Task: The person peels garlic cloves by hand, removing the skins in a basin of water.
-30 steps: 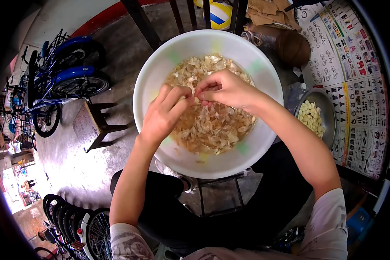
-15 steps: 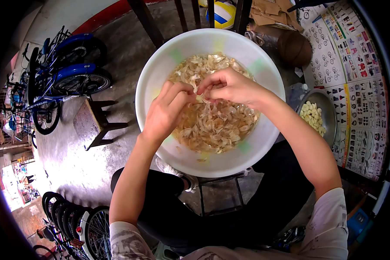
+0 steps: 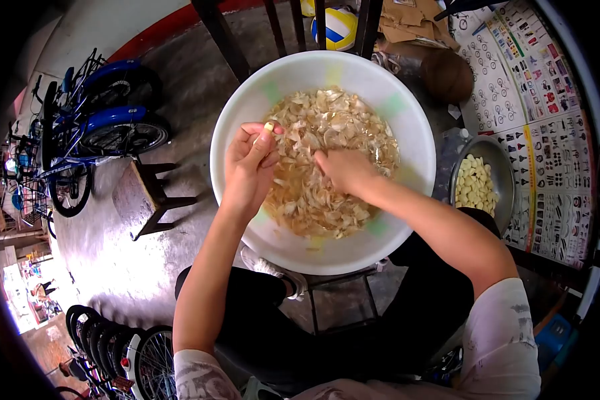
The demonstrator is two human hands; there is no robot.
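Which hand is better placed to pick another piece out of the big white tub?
Probably the right hand: its fingers are down among the papery skins in the tub, whereas the left hand is busy pinching a small pale piece.

A small pale clove (image 3: 269, 126) was pinched upright between the thumb and finger of the left hand (image 3: 248, 163), over the inner left wall of a round white basin (image 3: 323, 265). In the basin, a thick layer of papery, tan-to-brown skins (image 3: 313, 200) was spread in yellowish liquid, touched by the right hand (image 3: 348, 172). Peeled, cream-colored cloves (image 3: 475, 187) were heaped in a round metal bowl (image 3: 505, 175), placed just beside the basin.
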